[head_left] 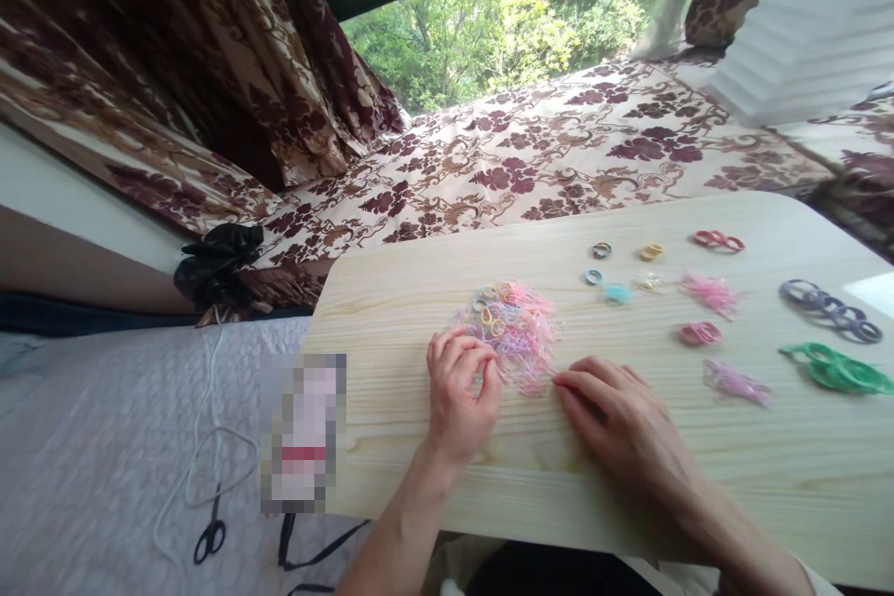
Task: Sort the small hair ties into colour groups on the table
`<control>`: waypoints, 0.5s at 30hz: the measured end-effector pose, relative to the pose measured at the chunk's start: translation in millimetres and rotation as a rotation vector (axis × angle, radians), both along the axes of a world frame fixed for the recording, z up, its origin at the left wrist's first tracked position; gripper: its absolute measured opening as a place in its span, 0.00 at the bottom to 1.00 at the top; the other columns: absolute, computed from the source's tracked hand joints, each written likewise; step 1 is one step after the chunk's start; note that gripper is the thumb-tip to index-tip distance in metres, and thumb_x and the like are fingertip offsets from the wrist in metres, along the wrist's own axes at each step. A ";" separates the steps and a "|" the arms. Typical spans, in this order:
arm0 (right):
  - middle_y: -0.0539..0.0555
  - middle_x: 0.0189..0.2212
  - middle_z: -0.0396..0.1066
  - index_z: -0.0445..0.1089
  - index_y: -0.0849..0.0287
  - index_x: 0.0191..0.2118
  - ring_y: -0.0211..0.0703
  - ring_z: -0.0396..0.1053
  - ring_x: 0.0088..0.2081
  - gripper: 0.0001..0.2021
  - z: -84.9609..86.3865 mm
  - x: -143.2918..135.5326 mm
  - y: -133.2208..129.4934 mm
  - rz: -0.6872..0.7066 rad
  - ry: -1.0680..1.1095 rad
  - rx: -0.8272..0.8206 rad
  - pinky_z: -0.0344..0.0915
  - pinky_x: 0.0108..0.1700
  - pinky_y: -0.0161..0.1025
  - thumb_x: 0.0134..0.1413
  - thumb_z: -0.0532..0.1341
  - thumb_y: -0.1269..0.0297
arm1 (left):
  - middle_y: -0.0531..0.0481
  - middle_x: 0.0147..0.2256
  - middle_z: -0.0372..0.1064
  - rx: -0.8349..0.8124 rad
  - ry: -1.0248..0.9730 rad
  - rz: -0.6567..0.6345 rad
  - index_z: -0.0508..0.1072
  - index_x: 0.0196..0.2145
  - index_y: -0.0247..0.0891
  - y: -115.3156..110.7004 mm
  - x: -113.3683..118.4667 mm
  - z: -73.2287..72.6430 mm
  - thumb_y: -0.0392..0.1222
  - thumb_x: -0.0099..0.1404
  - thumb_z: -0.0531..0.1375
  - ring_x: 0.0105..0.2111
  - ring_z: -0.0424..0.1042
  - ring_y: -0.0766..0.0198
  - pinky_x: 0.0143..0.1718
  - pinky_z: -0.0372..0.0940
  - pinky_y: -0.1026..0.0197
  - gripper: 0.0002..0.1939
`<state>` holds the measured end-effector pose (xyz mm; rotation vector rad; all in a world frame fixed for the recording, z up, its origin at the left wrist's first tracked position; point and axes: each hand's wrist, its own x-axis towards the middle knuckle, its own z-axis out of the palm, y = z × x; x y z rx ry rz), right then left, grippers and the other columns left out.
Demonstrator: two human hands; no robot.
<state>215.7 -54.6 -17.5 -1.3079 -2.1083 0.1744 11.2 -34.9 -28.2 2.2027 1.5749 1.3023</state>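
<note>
A mixed pile of small hair elastics (523, 331), mostly pink, lilac and pale blue with a few yellow bands, lies on the wooden table (391, 447). My left hand (463, 386) rests at the pile's lower left edge, its fingers curled and the thumb close to the index fingertip. What sits between those fingertips is hidden. At the lower right edge of the pile, my right hand (621, 410) has its fingertips pressed together near loose pink strands. Whether a band is caught in that pinch is too small to make out.
Sorted groups lie to the right: pink elastics (711, 294), lilac elastics (738, 383), blue elastics (618, 294), red hair ties (718, 241), purple hair ties (831, 309) and green hair ties (842, 368). Black scissors (210, 540) and a white cable (202, 447) lie left, beyond the table edge.
</note>
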 end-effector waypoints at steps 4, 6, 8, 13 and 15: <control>0.52 0.32 0.75 0.73 0.56 0.36 0.38 0.71 0.32 0.09 -0.2 -1.4 -0.8 -0.003 0.068 -0.002 0.65 0.36 0.37 0.63 0.55 0.65 | 0.48 0.35 0.72 -0.007 -0.008 0.004 0.74 0.34 0.40 -0.6 0.0 0.0 0.31 0.64 0.57 0.48 0.69 0.54 0.56 0.62 0.43 0.07; 0.53 0.32 0.74 0.74 0.55 0.37 0.38 0.71 0.32 0.09 0.2 -0.9 -1.2 -0.003 0.085 -0.019 0.66 0.36 0.38 0.63 0.55 0.65 | 0.48 0.35 0.73 -0.015 -0.004 0.011 0.74 0.34 0.40 -0.9 0.1 0.0 0.32 0.64 0.57 0.48 0.70 0.54 0.56 0.62 0.43 0.07; 0.53 0.32 0.74 0.74 0.55 0.37 0.38 0.71 0.32 0.09 0.4 -0.4 -1.3 0.004 0.089 -0.018 0.66 0.36 0.38 0.63 0.56 0.66 | 0.48 0.35 0.73 -0.022 0.001 0.012 0.74 0.34 0.40 -1.0 0.1 0.0 0.32 0.64 0.57 0.48 0.70 0.54 0.57 0.62 0.43 0.07; 0.53 0.32 0.74 0.75 0.55 0.38 0.39 0.71 0.32 0.10 -1.6 -0.5 -0.4 0.011 0.050 -0.009 0.65 0.36 0.38 0.63 0.56 0.65 | 0.48 0.35 0.73 -0.014 -0.002 0.001 0.74 0.34 0.40 -0.8 -0.5 -0.2 0.32 0.64 0.57 0.49 0.70 0.54 0.57 0.62 0.43 0.07; 0.53 0.32 0.74 0.75 0.55 0.37 0.39 0.71 0.32 0.10 -3.0 -1.1 0.3 0.003 0.013 -0.032 0.64 0.37 0.38 0.63 0.56 0.64 | 0.48 0.36 0.73 -0.019 -0.002 0.003 0.74 0.34 0.40 -0.9 -0.6 -0.1 0.31 0.64 0.57 0.49 0.69 0.54 0.57 0.62 0.43 0.07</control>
